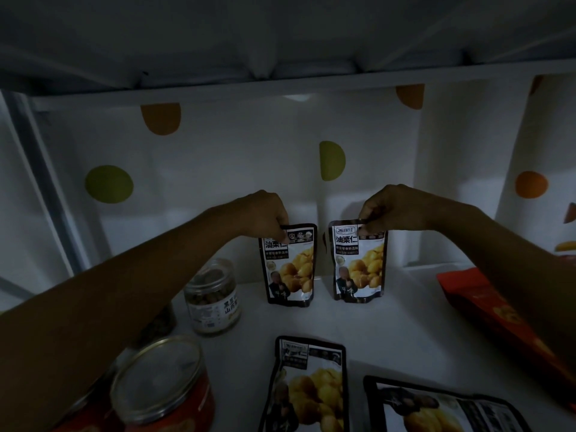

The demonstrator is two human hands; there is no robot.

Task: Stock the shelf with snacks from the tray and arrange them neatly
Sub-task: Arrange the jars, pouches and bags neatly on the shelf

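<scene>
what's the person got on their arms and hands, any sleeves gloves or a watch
The left forearm and right forearm are bare right up to the frame edges, with no sleeves in view. The bare left hand and bare right hand wear no gloves. No watch, bracelet or ring shows, though the dim light could hide a thin one.

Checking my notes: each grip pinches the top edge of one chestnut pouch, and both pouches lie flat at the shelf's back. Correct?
Not quite. In the head view the left pouch and the right pouch stand upright at the back of the shelf, not flat. The left grip and the right grip do each pinch one pouch's top edge.
</scene>
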